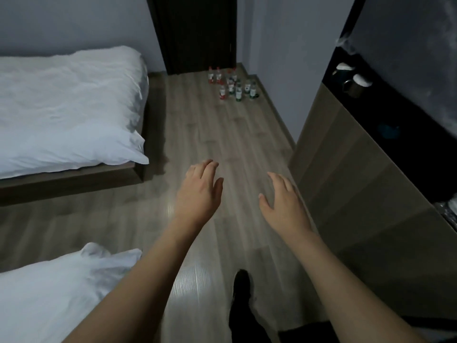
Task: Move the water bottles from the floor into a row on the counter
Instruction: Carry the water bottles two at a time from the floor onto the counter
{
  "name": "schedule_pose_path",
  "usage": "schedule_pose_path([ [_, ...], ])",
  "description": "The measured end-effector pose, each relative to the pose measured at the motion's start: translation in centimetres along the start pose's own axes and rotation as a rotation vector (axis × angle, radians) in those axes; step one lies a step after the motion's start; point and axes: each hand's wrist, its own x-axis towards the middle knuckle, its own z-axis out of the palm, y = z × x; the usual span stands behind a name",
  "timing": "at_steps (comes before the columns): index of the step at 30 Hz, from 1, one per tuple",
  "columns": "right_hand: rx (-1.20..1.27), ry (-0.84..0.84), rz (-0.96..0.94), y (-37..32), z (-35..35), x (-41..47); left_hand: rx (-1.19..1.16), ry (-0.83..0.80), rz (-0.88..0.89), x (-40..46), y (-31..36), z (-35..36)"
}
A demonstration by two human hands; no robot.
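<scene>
On my far left, two beds with rumpled white bedding (66,105) are lying along the wall, one nearer bed corner (57,290) sitting by my elbow. My left hand (200,191) is hovering palm down over the grey-brown wood-plank floor (210,134), its fingers (206,167) relaxed, slightly bent and close together, gripping nothing. Far beyond those fingertips, well apart from them, the cluster of small clear plastic water bottles with red and green labels (231,84) is standing upright on the floor near the dark door (195,30) and the corner of the wall. My right hand (284,204) is hovering level with the left, fingers (279,180) loosely spread and thumb held out, also holding nothing. To my right the dark-topped counter with pale wood front (351,184) is carrying two upturned cups (353,81) at its far end. My black shoe (241,283) is showing below.
</scene>
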Motion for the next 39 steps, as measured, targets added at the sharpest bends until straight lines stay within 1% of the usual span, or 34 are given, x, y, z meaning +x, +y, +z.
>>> schedule_pose_path([
  [3,0.037,0.02,-0.033,-0.2,1.4,6.1,0.029,0.011,-0.008,5.3,-2.2,0.8],
  [6,0.051,0.02,-0.041,-0.6,1.9,11.7,0.066,-0.015,-0.007,10.5,-4.0,1.2],
  [9,0.048,0.012,-0.076,-1.1,2.1,16.6,0.074,0.03,-0.027,15.2,-5.6,1.3],
  [17,0.06,-0.002,-0.063,-2.0,3.7,27.9,0.069,0.011,-0.083,24.8,-10.2,4.1],
  [20,0.053,-0.007,-0.051,-2.6,4.9,32.3,0.061,-0.007,-0.086,28.8,-12.9,5.3],
  [28,0.006,0.023,-0.061,-7.1,8.0,46.3,0.052,0.029,-0.078,41.1,-22.1,7.1],
  [33,-0.011,0.043,-0.041,-9.1,9.0,53.8,0.05,0.014,-0.065,48.2,-25.9,8.2],
  [39,-0.002,0.021,-0.008,-7.9,10.0,62.1,0.045,-0.061,-0.046,55.9,-27.9,12.0],
])
